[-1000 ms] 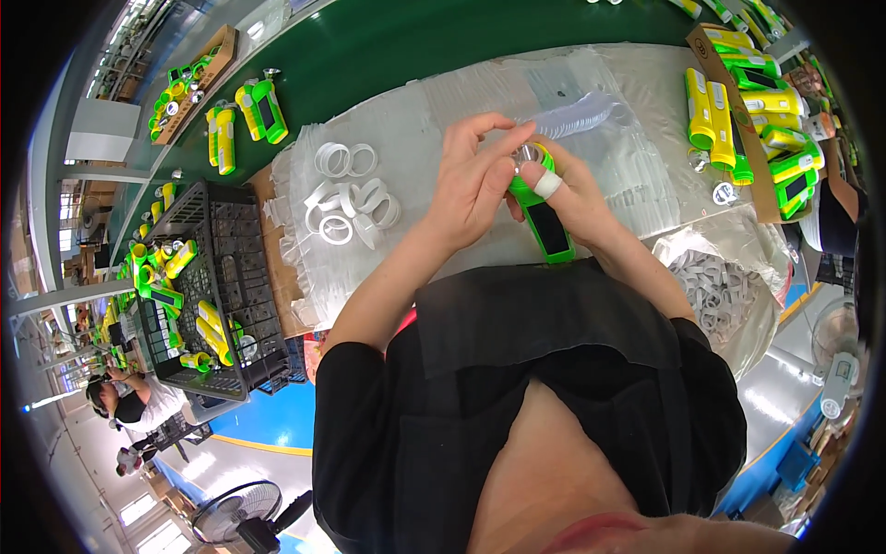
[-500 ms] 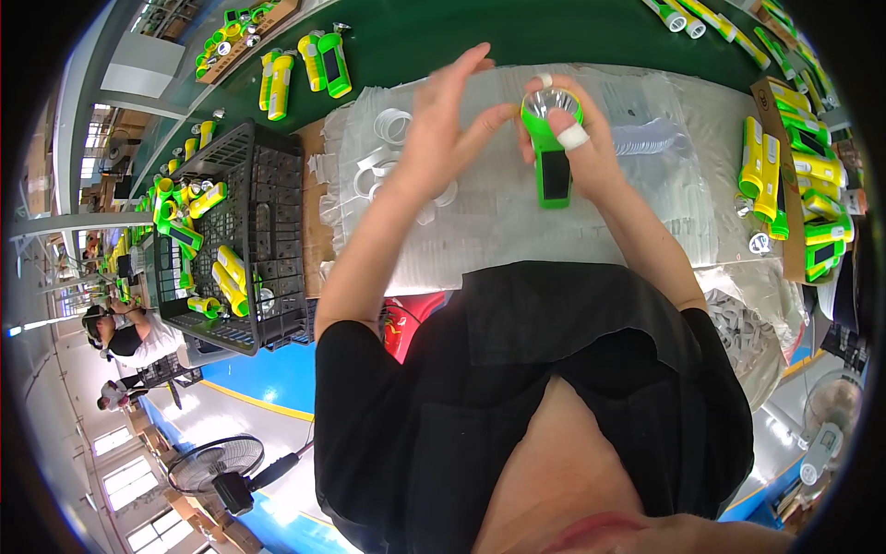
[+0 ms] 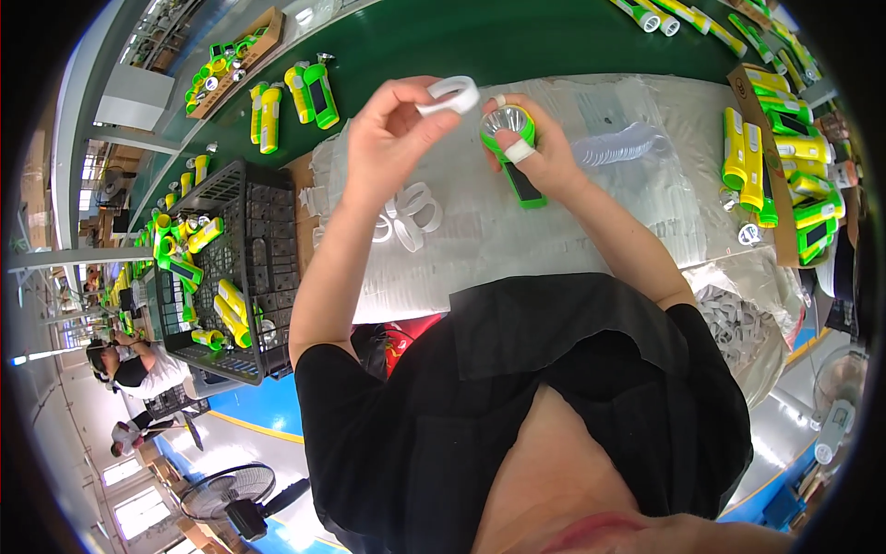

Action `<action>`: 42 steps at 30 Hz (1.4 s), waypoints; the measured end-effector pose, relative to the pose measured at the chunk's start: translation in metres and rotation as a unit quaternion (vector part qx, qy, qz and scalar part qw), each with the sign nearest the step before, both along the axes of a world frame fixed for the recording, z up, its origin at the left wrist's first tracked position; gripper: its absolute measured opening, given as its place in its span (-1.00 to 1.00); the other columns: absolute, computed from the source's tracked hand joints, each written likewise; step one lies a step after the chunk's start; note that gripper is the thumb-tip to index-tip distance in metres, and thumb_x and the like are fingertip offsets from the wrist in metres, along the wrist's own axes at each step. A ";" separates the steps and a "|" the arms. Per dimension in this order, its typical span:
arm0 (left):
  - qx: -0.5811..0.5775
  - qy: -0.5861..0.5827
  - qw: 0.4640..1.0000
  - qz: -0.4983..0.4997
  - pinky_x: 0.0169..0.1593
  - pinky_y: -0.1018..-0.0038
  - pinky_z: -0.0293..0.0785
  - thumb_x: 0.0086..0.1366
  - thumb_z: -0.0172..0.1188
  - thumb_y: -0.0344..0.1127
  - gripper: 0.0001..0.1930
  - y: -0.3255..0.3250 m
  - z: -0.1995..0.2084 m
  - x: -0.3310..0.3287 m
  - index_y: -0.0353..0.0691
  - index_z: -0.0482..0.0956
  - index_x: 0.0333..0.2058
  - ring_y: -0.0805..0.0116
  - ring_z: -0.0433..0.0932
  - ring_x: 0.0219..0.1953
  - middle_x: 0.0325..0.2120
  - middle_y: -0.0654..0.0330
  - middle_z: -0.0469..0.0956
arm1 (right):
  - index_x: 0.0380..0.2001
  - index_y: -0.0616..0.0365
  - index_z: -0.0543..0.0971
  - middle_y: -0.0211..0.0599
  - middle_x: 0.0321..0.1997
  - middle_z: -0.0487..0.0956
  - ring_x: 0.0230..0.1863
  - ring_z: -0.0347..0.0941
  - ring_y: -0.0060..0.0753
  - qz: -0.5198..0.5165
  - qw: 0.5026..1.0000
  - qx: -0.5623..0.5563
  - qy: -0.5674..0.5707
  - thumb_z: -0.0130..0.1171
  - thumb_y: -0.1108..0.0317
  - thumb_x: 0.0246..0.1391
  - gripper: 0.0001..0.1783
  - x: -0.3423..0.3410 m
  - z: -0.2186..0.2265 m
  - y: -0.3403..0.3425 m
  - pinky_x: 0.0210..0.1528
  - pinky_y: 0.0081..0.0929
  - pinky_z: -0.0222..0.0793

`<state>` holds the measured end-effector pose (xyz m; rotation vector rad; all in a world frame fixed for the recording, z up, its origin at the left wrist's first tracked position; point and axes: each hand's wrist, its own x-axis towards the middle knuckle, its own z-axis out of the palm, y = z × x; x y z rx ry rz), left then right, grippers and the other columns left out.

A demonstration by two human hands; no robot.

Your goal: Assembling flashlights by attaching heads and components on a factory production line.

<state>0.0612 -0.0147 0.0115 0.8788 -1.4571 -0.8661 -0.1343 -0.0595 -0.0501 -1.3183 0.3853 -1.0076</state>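
A white plastic ring (image 3: 469,96) is pinched between the fingers and thumb of my left hand (image 3: 388,138), raised left of the flashlight. My right hand (image 3: 551,152) grips a green flashlight (image 3: 526,189) near its head, the shiny reflector facing up and a dark panel on its body. White wraps cover parts of the right thumb and a finger. Below the left hand, several loose white rings (image 3: 406,226) lie on the plastic-covered work surface (image 3: 489,249). To the right of the flashlight, a fanned row of clear discs (image 3: 628,148) rests on the same covering.
A black crate (image 3: 242,268) with yellow and green flashlights stands at left. At right is a cardboard box (image 3: 784,203) of flashlights, above a bag of white rings (image 3: 734,323). More flashlights (image 3: 318,97) lie on the green bench (image 3: 415,46). A person (image 3: 152,365) sits far left.
My left hand, empty and blurred beside the flashlight before, has moved left and now holds a white ring. The right hand has shifted slightly left and down with the flashlight, which is tilted more.
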 end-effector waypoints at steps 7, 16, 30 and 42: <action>-0.138 -0.261 0.951 0.089 -0.14 0.45 0.48 -0.06 0.51 -0.32 -0.66 0.007 -0.004 -0.028 -0.12 0.70 -0.24 0.32 0.52 -0.21 -0.14 0.19 0.49 | 0.08 0.21 0.36 -0.29 -0.19 0.49 -0.39 0.47 -0.50 -0.007 0.999 -0.037 -0.008 0.12 0.26 0.18 -0.55 -0.001 -0.003 0.000 -0.37 -0.51 0.42; -0.103 -0.282 0.951 0.077 -0.19 0.44 0.47 -0.08 0.51 -0.27 -0.64 0.010 -0.004 -0.037 -0.11 0.71 -0.23 0.33 0.49 -0.21 -0.15 0.20 0.48 | 0.13 0.14 0.39 -0.29 -0.05 0.52 0.01 0.46 -0.35 -0.057 0.994 -0.072 -0.056 0.15 0.30 0.20 -0.55 -0.014 0.004 0.001 0.01 -0.39 0.45; -0.027 -0.249 0.968 -0.005 -0.10 0.37 0.50 -0.02 0.48 -0.30 -0.57 0.000 -0.007 -0.066 -0.13 0.48 -0.19 0.25 0.58 -0.16 -0.21 0.24 0.59 | -0.22 0.22 0.49 -0.26 -0.36 0.40 -0.32 0.39 -0.26 0.159 0.759 -0.479 0.411 0.30 0.31 -0.11 -0.63 -0.069 0.128 -0.047 -0.27 -0.33 0.34; -0.174 -0.196 0.965 0.028 -0.36 0.25 0.45 -0.11 0.49 -0.13 -0.64 -0.016 -0.042 -0.092 -0.07 0.52 -0.39 0.11 0.57 -0.40 -0.48 0.23 0.58 | -0.41 0.20 0.36 -0.33 -0.43 0.29 -0.47 0.24 -0.43 0.134 0.796 -0.393 0.441 0.34 0.59 -0.40 -0.59 -0.070 0.127 -0.033 -0.45 -0.50 0.19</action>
